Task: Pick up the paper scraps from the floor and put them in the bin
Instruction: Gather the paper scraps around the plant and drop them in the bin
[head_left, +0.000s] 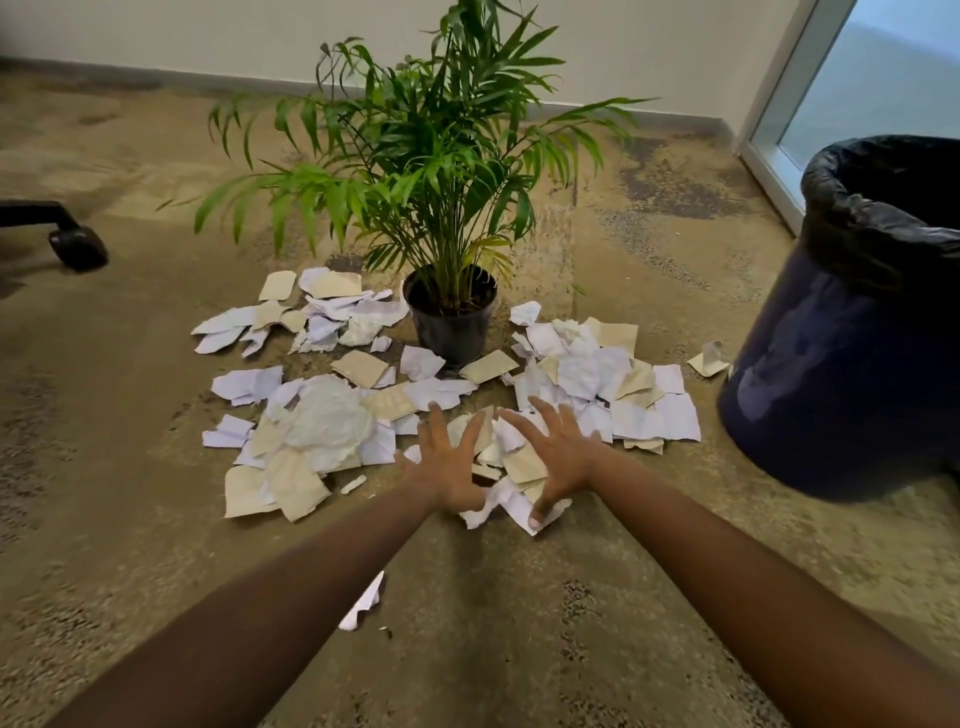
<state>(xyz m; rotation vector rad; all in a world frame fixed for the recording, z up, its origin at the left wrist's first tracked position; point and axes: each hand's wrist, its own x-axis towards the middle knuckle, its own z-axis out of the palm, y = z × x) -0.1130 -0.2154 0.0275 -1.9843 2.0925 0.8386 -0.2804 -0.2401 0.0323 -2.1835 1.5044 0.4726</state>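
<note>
Carpeted floor (467, 623), office corner. Fingers (435, 422) of both hands spread wide, gripping nothing, pressed on paper scraps (519, 467) before potted plant (451, 312). Scraps light, limp, prone to slipping: gather from pile's edges. Bin (841, 374) stands right.

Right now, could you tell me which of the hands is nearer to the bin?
Right. The right hand is spread on scraps toward the bin; the left hand lies farther left.
</note>
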